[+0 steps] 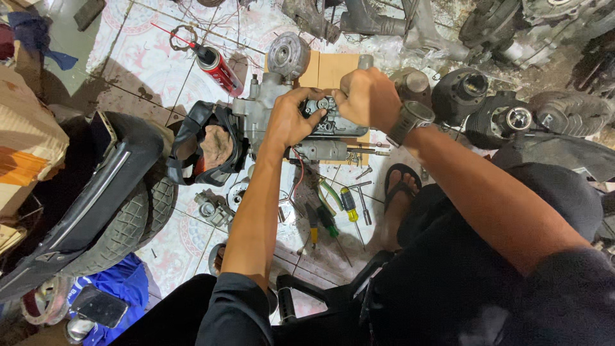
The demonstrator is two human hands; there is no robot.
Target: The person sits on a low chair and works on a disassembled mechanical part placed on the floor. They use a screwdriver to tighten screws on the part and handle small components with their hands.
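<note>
Tiled floor [160,70], littered with parts. We note both hands on a grey engine casing [275,106] lying on cardboard [330,67]: our left hand [291,118] in a narrow grip at a small fitting, our right hand [366,96] closed over the casing's top edge. Screwdrivers [333,221] and a red spray can [219,69] lie nearby.

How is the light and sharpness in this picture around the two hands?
Head view: even light, both hands, left hand and right hand, sharp on the grey engine block; soft shadows on the tiled floor; dark clothing at the bottom edge lacks detail.
</note>
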